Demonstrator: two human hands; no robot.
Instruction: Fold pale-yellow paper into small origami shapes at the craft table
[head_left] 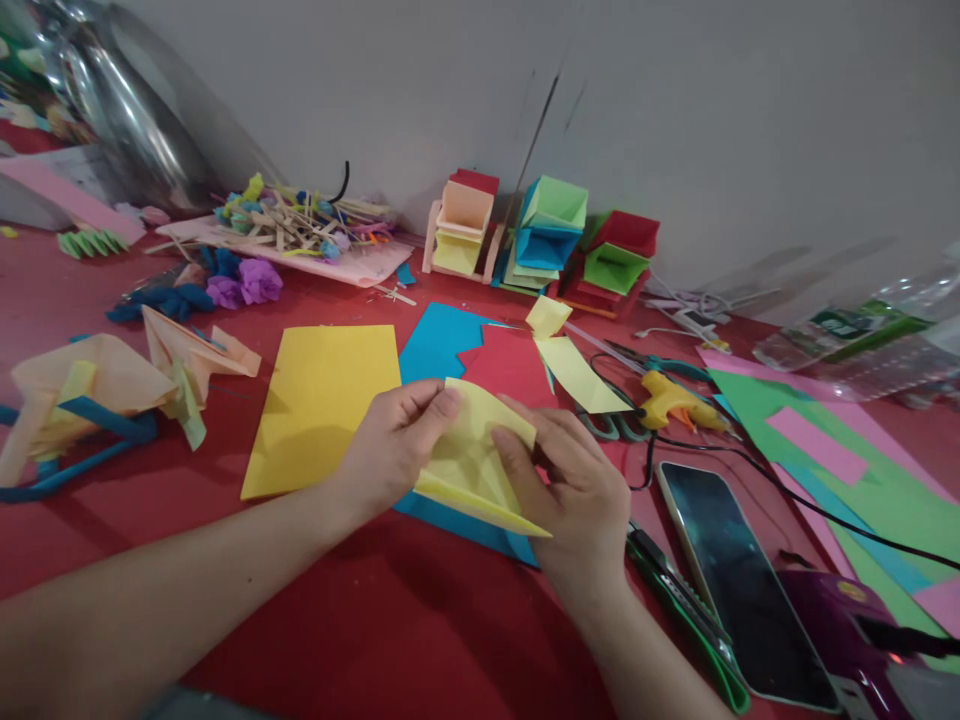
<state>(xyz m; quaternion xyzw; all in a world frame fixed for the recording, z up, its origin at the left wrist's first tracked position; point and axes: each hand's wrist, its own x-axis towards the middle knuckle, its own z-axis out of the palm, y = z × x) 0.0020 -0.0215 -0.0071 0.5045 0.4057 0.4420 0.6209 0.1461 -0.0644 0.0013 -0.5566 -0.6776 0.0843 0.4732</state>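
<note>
Between my two hands is a folded piece of pale yellow paper [476, 455], held above the table. My left hand [394, 440] pinches its upper left edge between thumb and fingers. On the other side, my right hand [570, 480] grips the right edge, thumb on the near face and fingers behind. The lower edge of the paper is turned up in a narrow fold. Beneath it lie blue paper [442, 340] and red paper [510, 362], partly hidden by my hands. A yellow sheet [322, 400] lies left of them, behind my left wrist.
Folded paper boxes on small stands [551, 235] line the wall. Right of my hands lie a yellow glue gun [679, 402] with its cord, a green cutter [686, 610], a phone [742, 570] and coloured sheets [847, 470]. Paper pieces [82, 400] lie left; a metal jug [135, 110] stands behind.
</note>
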